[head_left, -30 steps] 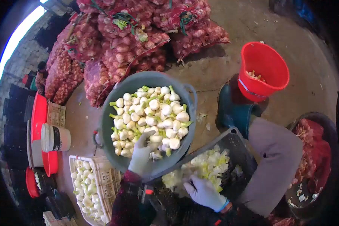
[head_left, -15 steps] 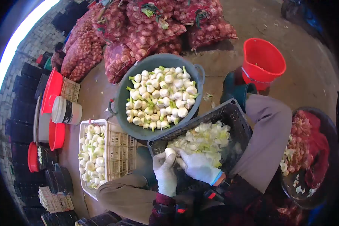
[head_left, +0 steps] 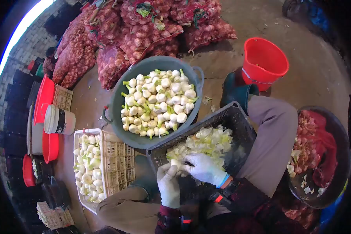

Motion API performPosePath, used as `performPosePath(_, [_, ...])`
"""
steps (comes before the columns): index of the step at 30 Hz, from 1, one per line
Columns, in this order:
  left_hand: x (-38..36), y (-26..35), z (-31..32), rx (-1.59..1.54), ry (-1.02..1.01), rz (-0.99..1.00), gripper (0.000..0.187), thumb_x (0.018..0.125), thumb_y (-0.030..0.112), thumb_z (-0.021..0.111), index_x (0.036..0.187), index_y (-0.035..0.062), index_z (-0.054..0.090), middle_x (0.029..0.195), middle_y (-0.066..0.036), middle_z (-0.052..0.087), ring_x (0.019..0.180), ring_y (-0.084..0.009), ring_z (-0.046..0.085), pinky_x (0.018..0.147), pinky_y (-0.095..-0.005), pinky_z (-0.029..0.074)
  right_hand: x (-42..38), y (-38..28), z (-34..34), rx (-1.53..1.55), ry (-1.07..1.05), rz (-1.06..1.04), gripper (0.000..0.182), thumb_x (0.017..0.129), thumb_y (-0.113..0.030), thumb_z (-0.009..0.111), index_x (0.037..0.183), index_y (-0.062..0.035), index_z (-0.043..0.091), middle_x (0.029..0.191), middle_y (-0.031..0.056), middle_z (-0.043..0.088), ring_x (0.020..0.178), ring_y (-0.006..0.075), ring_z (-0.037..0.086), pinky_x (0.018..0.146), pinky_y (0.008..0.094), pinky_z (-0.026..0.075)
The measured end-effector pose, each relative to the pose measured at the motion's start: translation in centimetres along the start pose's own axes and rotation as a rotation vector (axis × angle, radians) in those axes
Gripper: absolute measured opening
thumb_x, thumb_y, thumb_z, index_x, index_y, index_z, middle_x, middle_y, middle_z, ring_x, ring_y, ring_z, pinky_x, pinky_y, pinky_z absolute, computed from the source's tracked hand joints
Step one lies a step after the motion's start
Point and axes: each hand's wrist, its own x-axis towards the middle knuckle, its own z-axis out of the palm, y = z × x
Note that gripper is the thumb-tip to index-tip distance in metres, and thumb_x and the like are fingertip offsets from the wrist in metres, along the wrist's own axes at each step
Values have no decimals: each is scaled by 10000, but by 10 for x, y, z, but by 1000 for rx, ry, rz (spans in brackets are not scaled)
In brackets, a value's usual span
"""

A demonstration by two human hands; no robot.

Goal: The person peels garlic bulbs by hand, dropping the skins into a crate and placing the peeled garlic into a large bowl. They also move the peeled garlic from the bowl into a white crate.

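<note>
A peeled white garlic bulb [head_left: 176, 162] is pinched between the thumb and fingers of my left hand [head_left: 168, 185], gloved in white. My right hand [head_left: 205, 169], also gloved, is closed close beside the bulb; a small dark patch shows at its fingertips, but what it grips is not clear. Both hands work over the near edge of a black crate [head_left: 238, 113] that holds loose, pale garlic skins [head_left: 210, 141]. Just beyond stands a grey-green tub [head_left: 119, 84] full of peeled garlic bulbs [head_left: 160, 102] with short green stems.
To the left, a white plastic basket [head_left: 117, 163] holds more peeled bulbs. Red mesh sacks [head_left: 144, 33] are piled at the back. A red bucket [head_left: 264, 62] stands at back right. On the right sits a dark basin [head_left: 341, 156] with unpeeled bulbs and red netting.
The view has shifted, so the surroundings appear slightly further left. My right hand's fingers have turned around the bulb, while my left hand keeps its hold.
</note>
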Motion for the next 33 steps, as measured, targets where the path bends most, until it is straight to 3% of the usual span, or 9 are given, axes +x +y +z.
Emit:
performPosePath(2, [7,-10,-12,49,-75,6,334,873,172,631,1105,-47,531,1000,-105,607,922,-197,600,875,-320,479,0,5,4,212,23,96,272,864,-275,635,884,-4,624,863,209,639,777,351,622,672,432,464])
performPosePath(8, [14,-11,-6,279,-92,4,448,869,219,667,1165,-89,531,1022,-130,633,911,-184,596,833,-298,467,3,-3,-3,16,6,178,219,879,-217,628,943,-7,621,845,205,637,745,318,611,678,389,472])
performPosePath(10, [19,-8,-7,460,-55,-70,444,869,201,661,1179,-88,529,1022,-132,637,910,-195,609,839,-293,473,4,6,6,202,53,181,208,882,-203,621,946,-5,617,843,208,634,749,327,607,684,388,473])
performPosePath(13, [18,-23,-14,84,-96,-73,439,860,187,668,1184,-78,534,1032,-114,635,908,-189,611,838,-292,476,8,16,18,351,175,204,196,887,-181,607,922,12,597,833,221,619,760,365,589,690,404,467])
performPosePath(19, [17,-20,-14,-124,-131,-11,464,848,178,678,1218,-50,516,1093,-103,608,999,-202,588,903,-320,466,16,30,24,-37,302,241,202,888,-191,576,952,1,571,850,241,616,811,428,599,679,466,462])
performPosePath(23, [16,-18,-21,-276,-249,60,467,873,180,647,1263,-15,480,1161,-115,567,1113,-243,548,1004,-381,434,-1,73,16,-482,44,125,266,879,-252,588,998,-15,563,782,192,632,768,427,613,677,490,494])
performPosePath(25, [6,-6,-5,-272,-186,55,508,859,211,679,1264,-20,476,1165,-116,568,1089,-227,549,980,-362,427,-4,38,-3,-423,116,59,344,851,-304,645,1007,-1,603,813,176,658,755,357,643,690,445,504])
performPosePath(28, [0,-10,3,-229,-137,64,557,843,254,712,1262,-19,467,1171,-114,565,1058,-214,553,942,-348,430,3,4,-9,446,-26,201,372,824,-323,716,992,5,660,906,110,697,793,161,611,724,341,497])
performPosePath(33, [1,-13,1,-246,-120,7,526,882,342,657,1264,38,463,1149,-100,568,1024,-224,571,872,-360,469,-4,-2,17,510,102,152,230,836,-184,680,944,18,657,824,93,680,747,168,620,678,334,494])
